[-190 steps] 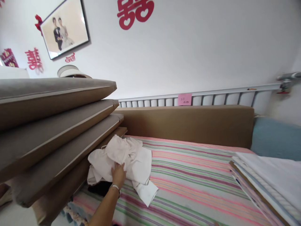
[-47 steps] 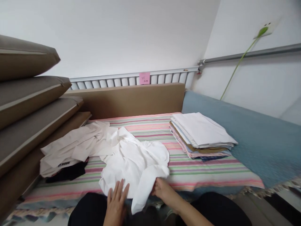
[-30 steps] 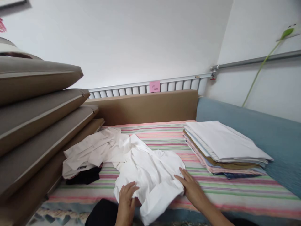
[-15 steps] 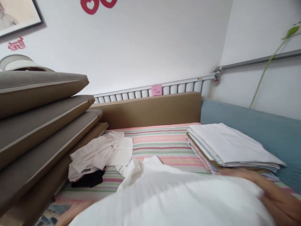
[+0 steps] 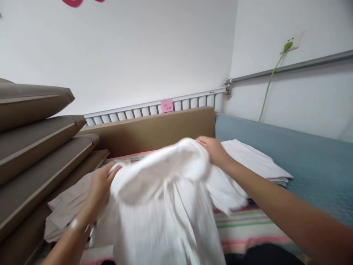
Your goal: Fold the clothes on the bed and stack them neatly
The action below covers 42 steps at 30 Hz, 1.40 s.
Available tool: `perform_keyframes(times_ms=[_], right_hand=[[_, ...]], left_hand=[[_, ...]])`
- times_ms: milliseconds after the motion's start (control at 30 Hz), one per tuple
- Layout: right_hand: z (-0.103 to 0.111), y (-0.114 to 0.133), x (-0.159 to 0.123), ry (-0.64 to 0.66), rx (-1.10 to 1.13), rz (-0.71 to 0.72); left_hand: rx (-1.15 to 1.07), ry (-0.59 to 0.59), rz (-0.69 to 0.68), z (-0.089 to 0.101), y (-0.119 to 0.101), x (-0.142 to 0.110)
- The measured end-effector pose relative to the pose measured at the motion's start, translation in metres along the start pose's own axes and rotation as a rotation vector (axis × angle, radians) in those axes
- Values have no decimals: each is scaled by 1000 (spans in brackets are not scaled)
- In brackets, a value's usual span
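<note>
A white garment [image 5: 162, 198] hangs in the air in front of me, above the striped bed sheet [image 5: 239, 224]. My left hand [image 5: 100, 184] grips its left upper edge, fingers closed on the cloth. My right hand [image 5: 213, 151] grips the right upper edge, arm stretched forward. The cloth is blurred by motion and hides much of the sheet. A crumpled beige garment [image 5: 66, 202] lies on the bed behind my left hand.
Brown cushions [image 5: 35, 125] are stacked at the left. A folded pile of linens [image 5: 259, 162] lies to the right, beside a blue cover [image 5: 309, 173]. A brown headboard cushion [image 5: 149, 129] and a white rail with a pink note [image 5: 166, 105] run along the wall.
Both hands have lifted the white garment off the bed and hold it spread in the air. Earlier it lay crumpled on the striped sheet under my hands.
</note>
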State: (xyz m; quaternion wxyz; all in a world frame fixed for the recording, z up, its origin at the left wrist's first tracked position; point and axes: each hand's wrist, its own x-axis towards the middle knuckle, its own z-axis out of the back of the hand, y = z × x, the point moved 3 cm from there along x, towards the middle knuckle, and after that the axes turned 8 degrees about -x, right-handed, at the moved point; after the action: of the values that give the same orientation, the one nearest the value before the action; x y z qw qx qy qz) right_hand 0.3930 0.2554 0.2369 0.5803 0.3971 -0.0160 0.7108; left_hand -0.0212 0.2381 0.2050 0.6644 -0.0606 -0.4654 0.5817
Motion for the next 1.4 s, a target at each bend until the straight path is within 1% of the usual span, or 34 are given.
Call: perform_keyframes(times_ms=[33,67,100,133,167,200,233,267,300,333,367,400,433,467,500,533,600,667,733,800,867,900,967,1033,1067,1100,1133,1167,1200,1233,1300,1333,1367,1400], right_hand=[[-16,-3,26,-6,-73,-52],[-32,-7,44,0,-113,-111],[-48,-10,53,3,-124,-133],[-65,-15,51,13,-131,-146],[-81,-20,40,33,-117,-135],[-97,-26,18,60,-93,-113],[-113,-35,-11,102,-66,-83],[-127,-45,-45,146,9,-60],[-140,-60,-83,183,90,-87],[-151,-78,-121,215,169,-172],[-160,-96,-159,251,244,-290],[-166,-114,-193,264,303,-422],[-169,-130,-224,258,348,-558],[-171,-143,-251,253,408,-692],[-173,-150,-273,255,477,-825],[-175,-153,-290,273,541,-951],[-181,-145,-312,350,652,-1154],[-189,-127,-321,426,736,-1259],[-195,-108,-324,452,872,-1291],[-198,-94,-326,468,1053,-1317],[-197,-86,-328,498,1195,-1363],[-196,-84,-329,516,1232,-1382],[-192,-78,-328,556,1257,-1378],[-191,-69,-323,607,1248,-1308],[-191,-64,-319,636,1216,-1256],[-191,-60,-315,660,1142,-1205],[-192,-58,-311,664,1020,-1152],[-192,-59,-306,640,863,-1080],[-190,-61,-301,581,693,-987],[-187,-64,-295,491,536,-885],[-180,-74,-286,298,333,-710],[-176,-79,-284,229,285,-660],[-174,-84,-282,189,248,-645],[-172,-89,-281,181,209,-656]], left_hand=[[84,77,35,-18,3,26],[170,75,109,-34,9,46],[201,76,144,-49,17,58],[228,63,179,-61,28,60],[235,50,197,-72,41,53],[224,53,199,-82,57,36],[213,66,209,-91,76,12],[192,93,211,-100,96,-18],[147,142,241,-108,117,-52],[97,200,312,-115,139,-88],[36,235,386,-121,158,-123],[-13,252,461,-125,173,-154],[-67,278,519,-128,184,-182],[-122,308,571,-132,190,-203],[-160,332,610,-134,191,-219],[-182,353,636,-138,188,-229],[-153,364,665,-144,176,-236],[-64,339,661,-151,160,-233],[-8,323,636,-157,146,-229],[-46,321,597,-160,139,-231],[-173,289,604,-158,138,-235],[-265,249,642,-156,140,-237],[-517,134,770,-149,148,-239],[-767,4,885,-141,157,-236],[-842,-51,921,-137,161,-233],[-864,-83,945,-134,165,-230],[-833,-88,956,-132,169,-227],[-762,-72,963,-131,171,-226],[-677,-34,962,-131,172,-227],[-594,15,949,-133,172,-229],[-478,98,890,-141,169,-239],[-450,118,856,-146,166,-245],[-434,128,832,-150,163,-252],[-425,131,821,-154,160,-259]])
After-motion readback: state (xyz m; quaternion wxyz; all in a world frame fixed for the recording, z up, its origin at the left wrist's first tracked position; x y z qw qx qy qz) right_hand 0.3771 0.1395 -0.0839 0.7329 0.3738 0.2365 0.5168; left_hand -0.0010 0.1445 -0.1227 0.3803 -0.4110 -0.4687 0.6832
